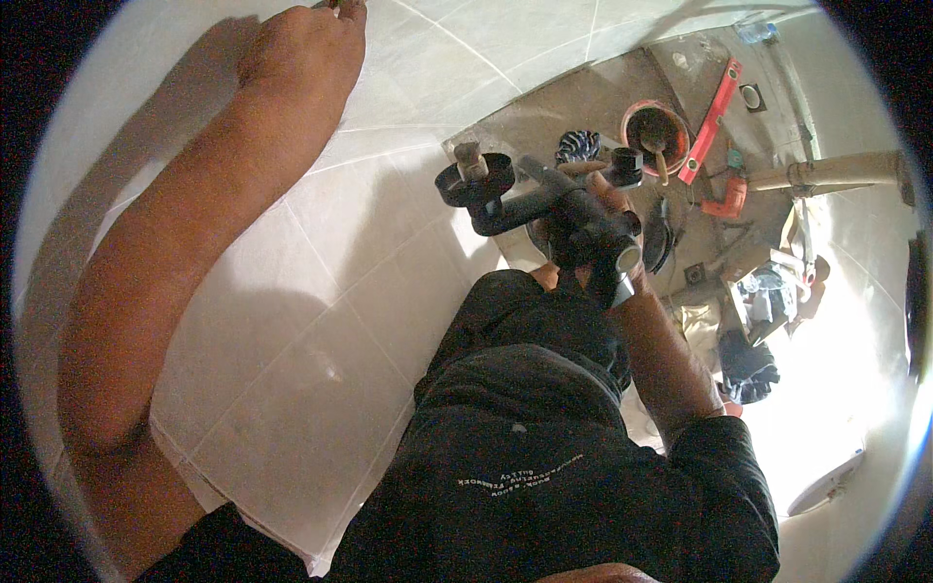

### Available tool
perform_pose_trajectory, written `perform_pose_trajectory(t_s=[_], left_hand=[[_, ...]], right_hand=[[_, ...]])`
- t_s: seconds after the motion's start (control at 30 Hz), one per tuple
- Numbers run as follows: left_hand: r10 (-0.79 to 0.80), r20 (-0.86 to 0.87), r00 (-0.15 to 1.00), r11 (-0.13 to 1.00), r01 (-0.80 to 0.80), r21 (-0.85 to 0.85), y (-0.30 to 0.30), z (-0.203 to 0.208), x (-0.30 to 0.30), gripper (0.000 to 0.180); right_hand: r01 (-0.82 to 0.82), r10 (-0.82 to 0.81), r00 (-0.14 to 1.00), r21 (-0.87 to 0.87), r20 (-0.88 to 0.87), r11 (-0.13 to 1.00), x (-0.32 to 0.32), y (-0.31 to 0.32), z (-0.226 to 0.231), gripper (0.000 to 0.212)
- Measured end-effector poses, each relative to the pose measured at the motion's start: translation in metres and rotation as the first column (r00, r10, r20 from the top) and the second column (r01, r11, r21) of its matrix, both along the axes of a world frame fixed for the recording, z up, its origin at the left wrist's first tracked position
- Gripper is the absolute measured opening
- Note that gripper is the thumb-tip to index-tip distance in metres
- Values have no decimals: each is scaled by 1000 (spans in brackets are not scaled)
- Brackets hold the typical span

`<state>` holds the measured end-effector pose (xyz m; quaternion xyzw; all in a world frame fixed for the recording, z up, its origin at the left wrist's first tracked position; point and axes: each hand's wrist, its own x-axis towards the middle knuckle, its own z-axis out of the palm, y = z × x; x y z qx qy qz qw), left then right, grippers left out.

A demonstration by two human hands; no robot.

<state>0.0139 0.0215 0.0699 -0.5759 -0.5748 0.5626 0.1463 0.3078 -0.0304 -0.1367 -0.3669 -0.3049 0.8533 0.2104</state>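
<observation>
My left hand [299, 44] is raised at the upper left, against the pale tiled wall [457, 39]. Its fingers are bent and pressed together, and a small dark bit shows at their tips, cut off by the picture's edge. In the middle, beyond my knees, my right hand [612, 197] is closed around a black branched pipe assembly [573, 209], which partly hides the fingers. One branch ends in a round black ring [496, 180] with a stubby brownish piece standing in it. Another ends in a pale round opening [628, 258].
A red-rimmed bucket [686, 146] holds dark stuff and a wooden-handled tool [656, 144]. Beside it lie a red spirit level [714, 119] and an orange drill [727, 199]. Striped cloth [578, 146], a wooden pole [826, 173] and a cluttered box [746, 309] lie around.
</observation>
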Motion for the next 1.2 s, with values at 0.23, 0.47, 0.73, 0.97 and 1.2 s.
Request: perform_pose_trajectory(t_s=[0.23,0.47,0.73,0.97,1.2], left_hand=[[-88,32,996,996,88,7,0,-5,-8,65],[180,243,953,979,-197,48,-11,-3,-9,67],[-28,175,984,980,-7,199,-16,-20,-8,65],[56,355,933,931,-178,319,-15,-40,-7,48],[94,992,85,516,-856,24,-66,-72,14,34]], right_hand=[[58,-66,995,117,72,991,1,-16,-1,42],[135,-164,984,-304,-71,943,11,-22,7,41],[205,-229,973,-330,-35,921,12,-19,6,38],[275,-299,954,-359,-13,892,13,-4,20,36],[195,-224,966,-209,-129,958,-29,47,21,40]])
